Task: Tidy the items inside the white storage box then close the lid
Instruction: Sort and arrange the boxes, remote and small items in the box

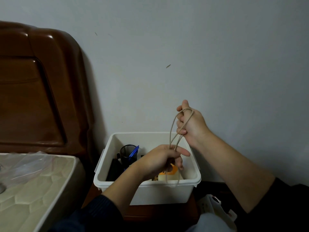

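**Cord looped between both hands above the open box**

From the head camera, you see the white rectangular plastic storage box (115, 180) low in the centre of the frame, lid off, standing on a brown wooden stand (160, 210). Its far rim sits close to the pale grey wall (184, 47), and its left rim lies near the glossy brown headboard (33, 84) and the quilted cream mattress (41, 190) at lower left. The widest free room is above the box and toward the upper right of the frame.

Your right hand (190, 122) is raised above the box's right rear corner, fingers curled round the upper bend of a thin beige cord (172, 126). Your left hand (160, 160) is over the box's middle, pinching the same cord lower down; the loose loop hangs past the front rim.

Inside the box, at the left, a black mesh pen cup (127, 152) holds a blue pen (134, 152), upright and tilted right. An orange object (173, 170) shows beneath your left hand.
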`<state>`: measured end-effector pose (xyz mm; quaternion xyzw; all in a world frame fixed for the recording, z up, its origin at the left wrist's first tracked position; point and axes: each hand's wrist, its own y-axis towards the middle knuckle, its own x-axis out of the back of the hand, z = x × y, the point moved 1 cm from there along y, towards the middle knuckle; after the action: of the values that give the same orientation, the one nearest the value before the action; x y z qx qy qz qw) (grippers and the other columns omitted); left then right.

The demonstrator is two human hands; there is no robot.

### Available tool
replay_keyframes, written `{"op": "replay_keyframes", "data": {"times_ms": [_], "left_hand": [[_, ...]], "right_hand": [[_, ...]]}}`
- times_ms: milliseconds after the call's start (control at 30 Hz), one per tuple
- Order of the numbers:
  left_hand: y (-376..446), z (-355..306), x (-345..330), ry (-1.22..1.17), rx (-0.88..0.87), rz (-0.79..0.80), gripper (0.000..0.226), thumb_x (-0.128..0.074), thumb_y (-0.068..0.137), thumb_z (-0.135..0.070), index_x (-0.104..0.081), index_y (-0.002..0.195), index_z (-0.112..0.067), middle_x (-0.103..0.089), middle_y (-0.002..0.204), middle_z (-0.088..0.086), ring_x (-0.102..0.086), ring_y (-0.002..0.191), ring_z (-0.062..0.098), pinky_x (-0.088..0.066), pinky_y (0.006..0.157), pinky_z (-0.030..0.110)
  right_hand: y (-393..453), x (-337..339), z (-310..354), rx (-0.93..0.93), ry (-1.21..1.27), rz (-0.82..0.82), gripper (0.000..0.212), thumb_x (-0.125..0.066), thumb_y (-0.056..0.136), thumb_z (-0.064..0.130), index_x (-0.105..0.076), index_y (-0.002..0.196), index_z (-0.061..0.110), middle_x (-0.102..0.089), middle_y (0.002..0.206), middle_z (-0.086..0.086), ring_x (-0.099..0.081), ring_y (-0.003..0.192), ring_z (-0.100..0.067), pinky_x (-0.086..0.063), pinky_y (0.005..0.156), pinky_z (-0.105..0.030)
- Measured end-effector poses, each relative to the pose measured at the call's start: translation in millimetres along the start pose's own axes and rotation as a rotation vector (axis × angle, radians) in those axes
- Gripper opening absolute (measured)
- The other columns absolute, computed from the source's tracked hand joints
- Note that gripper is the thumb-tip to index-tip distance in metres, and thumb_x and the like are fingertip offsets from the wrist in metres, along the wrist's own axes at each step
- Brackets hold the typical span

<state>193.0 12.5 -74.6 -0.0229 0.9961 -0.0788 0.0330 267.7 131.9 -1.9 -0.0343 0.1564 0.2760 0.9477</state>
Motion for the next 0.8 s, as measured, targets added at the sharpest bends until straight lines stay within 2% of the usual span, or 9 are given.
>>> {"op": "replay_keyframes", "data": {"times_ms": [100,200,367,467,567,633,700,767,800], "left_hand": [[-3,-5,-1,-0.220,0.026,0.059,0.027,-0.041,0.106,-0.003,-0.066,0.116,-0.007,-0.043,0.063,0.003,-0.061,0.069,0.021,-0.031,0.056,0.028],[-7,-11,-5,-0.332,0.054,0.126,0.026,-0.040,0.109,-0.008,-0.065,0.117,-0.005,-0.034,0.062,0.003,-0.050,0.058,0.020,-0.033,0.052,0.026],[-10,-14,-11,-0.281,0.066,0.159,0.029,-0.040,0.112,-0.018,-0.064,0.119,-0.004,-0.032,0.063,0.002,-0.037,0.056,0.019,-0.030,0.059,0.030],[-7,-10,-8,-0.221,0.058,0.151,0.030,-0.037,0.113,-0.020,-0.065,0.116,-0.008,-0.032,0.062,-0.001,-0.033,0.052,0.014,-0.032,0.056,0.028],[-3,-6,-2,-0.087,0.086,0.030,0.029,-0.037,0.113,-0.021,-0.064,0.110,-0.010,-0.034,0.059,-0.002,-0.030,0.046,0.012,-0.030,0.048,0.026],[-1,-6,8,0.081,0.120,-0.180,0.029,-0.040,0.111,-0.018,-0.067,0.103,-0.013,-0.044,0.056,-0.004,-0.036,0.041,0.011,-0.033,0.042,0.023],[-1,-7,25,0.442,0.125,-0.376,0.031,-0.043,0.107,-0.012,-0.073,0.104,-0.014,-0.062,0.074,0.001,-0.052,0.050,0.012,-0.042,0.046,0.026],[-1,-6,46,0.834,0.163,-0.465,0.031,-0.046,0.104,-0.008,-0.075,0.114,-0.006,-0.072,0.108,0.012,-0.070,0.086,0.023,-0.057,0.072,0.033],[-2,-5,55,0.893,0.205,-0.516,0.029,-0.048,0.103,-0.008,-0.074,0.115,-0.003,-0.073,0.115,0.015,-0.071,0.098,0.029,-0.057,0.081,0.036]], "right_hand": [[5,4,1,0.007,-0.022,-0.006,0.040,-0.047,0.110,0.050,-0.057,0.090,0.016,-0.039,0.050,0.011,-0.023,0.038,-0.005,-0.019,0.034,-0.017],[8,5,1,0.021,-0.058,-0.049,0.040,-0.049,0.109,0.049,-0.060,0.088,0.018,-0.040,0.052,0.011,-0.023,0.037,-0.005,-0.019,0.034,-0.017],[9,6,7,0.108,-0.190,-0.123,0.039,-0.052,0.108,0.050,-0.066,0.088,0.020,-0.043,0.059,0.010,-0.027,0.041,-0.006,-0.021,0.035,-0.020],[10,9,8,0.146,-0.254,-0.131,0.038,-0.053,0.106,0.051,-0.068,0.089,0.021,-0.043,0.059,0.011,-0.029,0.041,-0.005,-0.023,0.036,-0.019],[10,14,3,0.189,-0.418,-0.128,0.028,-0.055,0.107,0.045,-0.068,0.097,0.022,-0.055,0.069,0.008,-0.042,0.050,-0.007,-0.035,0.043,-0.022],[10,23,-1,0.171,-0.699,-0.096,0.018,-0.060,0.105,0.027,-0.061,0.122,0.023,-0.069,0.104,-0.002,-0.062,0.078,-0.015,-0.051,0.063,-0.029],[10,39,-8,-0.005,-0.984,0.008,0.068,-0.063,0.098,0.007,-0.033,0.156,0.022,-0.053,0.146,-0.013,-0.061,0.120,-0.026,-0.052,0.088,-0.033],[4,47,-9,-0.100,-1.233,0.151,0.105,-0.065,0.087,-0.005,-0.003,0.167,0.027,-0.023,0.168,-0.013,-0.040,0.147,-0.034,-0.046,0.108,-0.037],[0,47,-9,-0.059,-1.349,0.249,0.116,-0.068,0.083,-0.005,0.003,0.167,0.031,-0.012,0.171,-0.008,-0.028,0.154,-0.034,-0.039,0.118,-0.041]]}}
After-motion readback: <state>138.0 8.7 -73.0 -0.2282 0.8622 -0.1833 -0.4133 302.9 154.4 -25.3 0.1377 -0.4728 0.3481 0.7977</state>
